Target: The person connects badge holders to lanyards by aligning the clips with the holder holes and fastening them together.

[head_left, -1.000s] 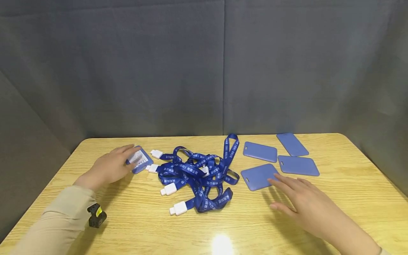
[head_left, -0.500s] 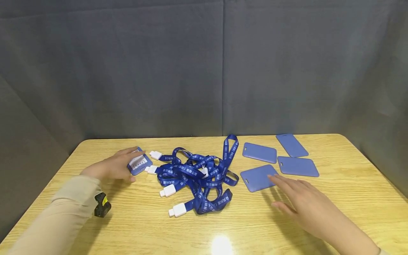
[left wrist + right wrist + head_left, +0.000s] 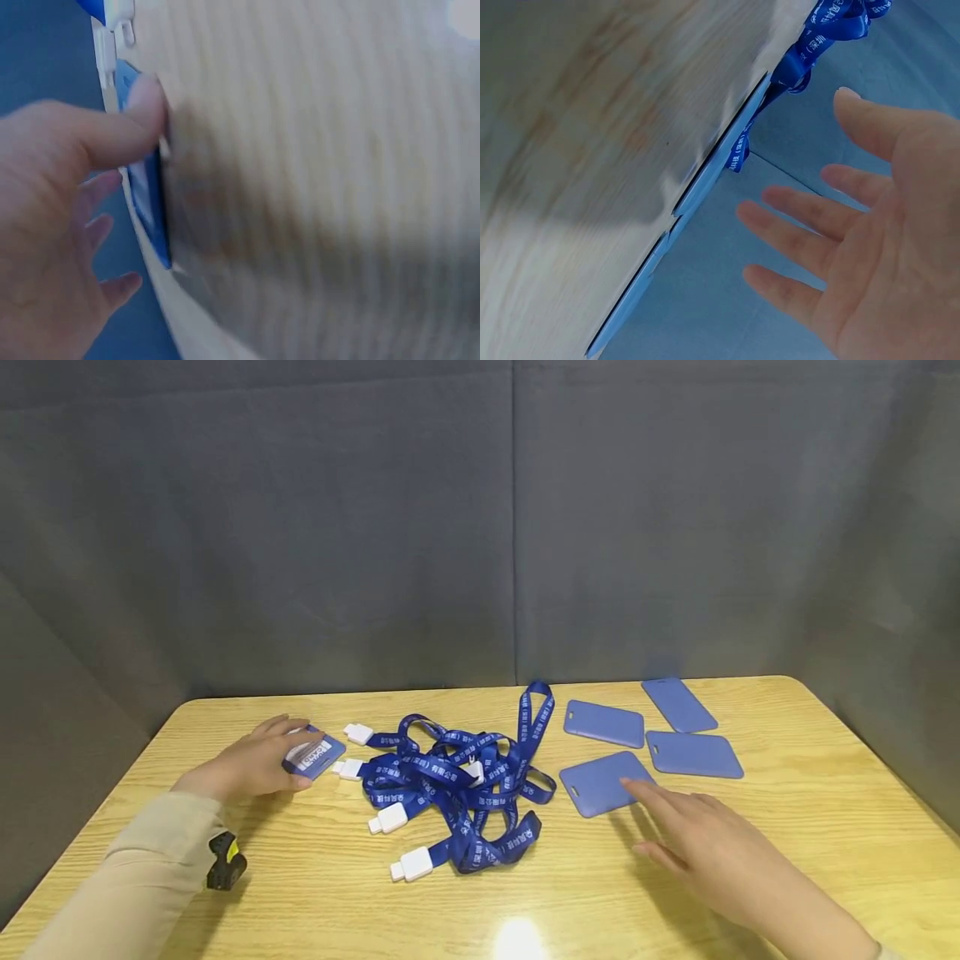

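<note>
My left hand grips a blue badge holder with a white printed face, at the table's left. In the left wrist view the thumb lies along the edge of this badge holder; what the fingers do behind it is partly hidden. My right hand, fingers spread, hovers by the nearest of several plain blue badge holders at the right. The right wrist view shows that palm holding nothing. Between the hands lies a tangled pile of blue lanyards with white lettering and white plastic clips.
Other blue badge holders lie flat toward the table's back right, slots at one end. The wooden table has rounded back corners, and a dark grey curtain rises behind it. A small black camera sits on the left wrist.
My left hand has brought its thumb to the near edge of the printed badge holder, which has turned slightly. The right hand barely moves; the head view has shifted a little.
</note>
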A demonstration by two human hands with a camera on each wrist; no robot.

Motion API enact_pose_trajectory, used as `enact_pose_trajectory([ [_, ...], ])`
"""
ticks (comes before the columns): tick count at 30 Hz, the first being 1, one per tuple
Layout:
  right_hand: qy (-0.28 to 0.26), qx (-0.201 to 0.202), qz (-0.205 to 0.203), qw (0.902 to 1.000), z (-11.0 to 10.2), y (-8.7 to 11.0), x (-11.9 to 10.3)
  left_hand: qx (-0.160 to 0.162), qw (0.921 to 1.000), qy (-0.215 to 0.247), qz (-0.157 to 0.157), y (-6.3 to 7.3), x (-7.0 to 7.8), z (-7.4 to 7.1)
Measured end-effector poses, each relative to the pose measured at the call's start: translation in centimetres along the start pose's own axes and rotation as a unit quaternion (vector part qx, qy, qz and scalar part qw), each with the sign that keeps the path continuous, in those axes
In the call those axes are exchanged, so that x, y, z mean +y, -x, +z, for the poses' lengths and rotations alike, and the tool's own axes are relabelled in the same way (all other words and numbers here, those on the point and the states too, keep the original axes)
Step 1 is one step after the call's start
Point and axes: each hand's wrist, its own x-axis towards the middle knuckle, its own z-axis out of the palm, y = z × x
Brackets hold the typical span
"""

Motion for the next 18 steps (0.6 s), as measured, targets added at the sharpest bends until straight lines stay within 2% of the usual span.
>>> enact_pose_trajectory([
  [5,0.001,-0.008,0.006,1.0000,0.2,0.1,0.0,0.019,0.9994,0.029,-0.010,0.3,-0.9,0.8],
  [10,-0.003,-0.010,0.003,0.9999,0.3,0.2,-0.1,0.042,0.9988,-0.026,-0.009,0.6,-1.0,1.0],
  [18,-0.007,-0.022,0.005,0.9997,0.6,0.2,0.1,0.081,0.9922,-0.094,-0.010,0.7,-0.6,1.2],
])
